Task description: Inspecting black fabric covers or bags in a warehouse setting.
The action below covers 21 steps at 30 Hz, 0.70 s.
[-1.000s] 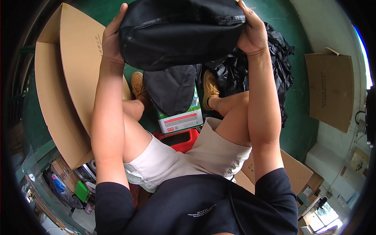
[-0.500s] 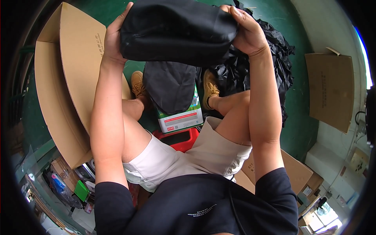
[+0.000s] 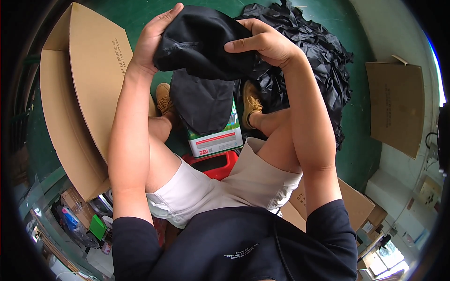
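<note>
A piece of black smooth fabric (image 3: 201,44), perhaps a bag or cover, is held up in front of me between both hands. My left hand (image 3: 157,40) grips its left end, with the fingers mostly behind it. On the right side, my right hand (image 3: 267,42) pinches the cloth, its thumb lying on the front face. Below hangs no part of it onto the stack: another flat black fabric piece (image 3: 204,103) lies on a white and green box-shaped container (image 3: 215,144) between my feet.
A big heap of black fabric (image 3: 323,70) covers the floor at the right. An open cardboard box (image 3: 101,70) stands on the left, and another carton (image 3: 396,107) leans near the right wall. A red plastic object (image 3: 227,169) sits between my legs, with cardboard (image 3: 351,201) behind my right side.
My hands have come closer together, the right one moving left. The held fabric has gone from stretched wide to narrower and bunched, and my right thumb now lies across its front.
</note>
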Motion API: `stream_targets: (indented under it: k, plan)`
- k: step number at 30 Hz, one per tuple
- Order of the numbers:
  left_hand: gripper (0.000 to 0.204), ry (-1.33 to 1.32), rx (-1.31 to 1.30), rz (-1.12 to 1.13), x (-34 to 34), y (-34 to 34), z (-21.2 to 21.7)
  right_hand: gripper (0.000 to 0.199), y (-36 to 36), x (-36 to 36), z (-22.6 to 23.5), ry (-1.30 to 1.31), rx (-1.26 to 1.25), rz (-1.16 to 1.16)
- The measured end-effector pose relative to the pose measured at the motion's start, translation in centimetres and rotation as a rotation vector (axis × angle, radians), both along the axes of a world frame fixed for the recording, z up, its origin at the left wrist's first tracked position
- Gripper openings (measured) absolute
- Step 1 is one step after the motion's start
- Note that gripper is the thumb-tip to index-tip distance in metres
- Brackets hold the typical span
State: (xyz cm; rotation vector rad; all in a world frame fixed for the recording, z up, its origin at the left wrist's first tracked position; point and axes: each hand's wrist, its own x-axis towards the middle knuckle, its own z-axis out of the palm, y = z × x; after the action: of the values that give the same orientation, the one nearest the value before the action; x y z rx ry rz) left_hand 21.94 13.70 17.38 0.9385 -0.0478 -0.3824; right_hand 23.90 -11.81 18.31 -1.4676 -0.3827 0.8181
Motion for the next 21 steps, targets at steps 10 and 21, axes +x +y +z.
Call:
stream_targets:
  k: [10, 21]
  plan:
    - [0.031, -0.010, 0.026, -0.022, 0.4, 0.8, -0.5, 0.040, -1.3, 0.0, 1.0, 0.192, 0.398, 0.005]
    - [0.032, -0.084, 0.197, -0.272, -0.5, 0.1, -0.4, 0.029, -1.4, 0.2, 1.0, 0.278, 0.445, -0.106]
